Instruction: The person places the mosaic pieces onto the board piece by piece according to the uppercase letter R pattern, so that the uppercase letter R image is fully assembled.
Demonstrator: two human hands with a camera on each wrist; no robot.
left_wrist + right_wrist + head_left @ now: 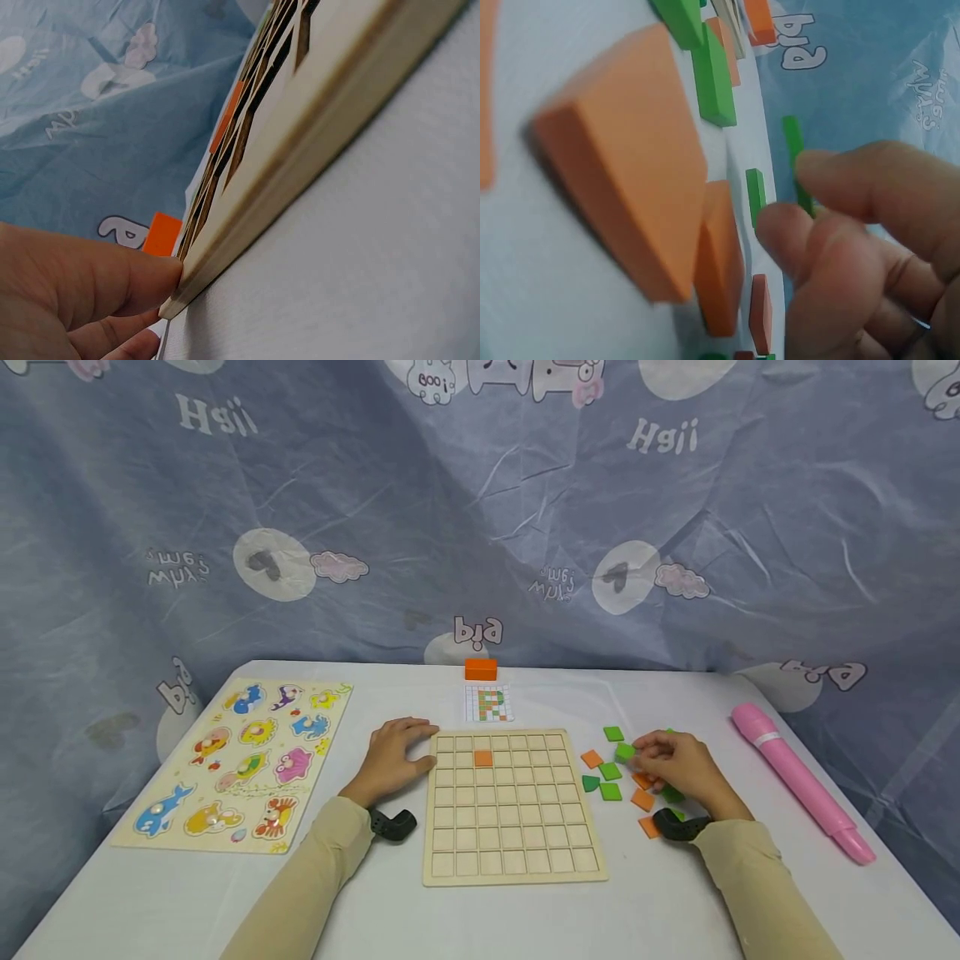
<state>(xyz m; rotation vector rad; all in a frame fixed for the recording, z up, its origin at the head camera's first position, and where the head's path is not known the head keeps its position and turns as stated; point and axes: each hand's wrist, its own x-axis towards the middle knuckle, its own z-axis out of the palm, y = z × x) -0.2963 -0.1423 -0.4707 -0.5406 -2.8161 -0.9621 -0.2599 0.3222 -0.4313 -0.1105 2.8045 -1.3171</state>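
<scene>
My left hand [393,760] holds the upper left corner of a wooden grid board [517,882], thumb on its side edge. In the left wrist view the thumb [142,281] presses the board's edge, with fingers around the corner. One orange tile [483,758] sits in a top-row cell of the board. To the board's right, my right hand [678,764] pinches a green square tile [793,139] between thumb and fingertips. Loose green tiles [611,792] and orange tiles [642,799] lie around and below this hand. A dark green rounded piece [591,783] lies by the board's right edge.
Behind the board are a small pattern card [488,703] with a coloured letter and an orange block [481,669]. An animal puzzle board [225,768] lies on the left, a pink stick-shaped object [798,781] on the right. A patterned cloth [480,527] hangs behind the white table.
</scene>
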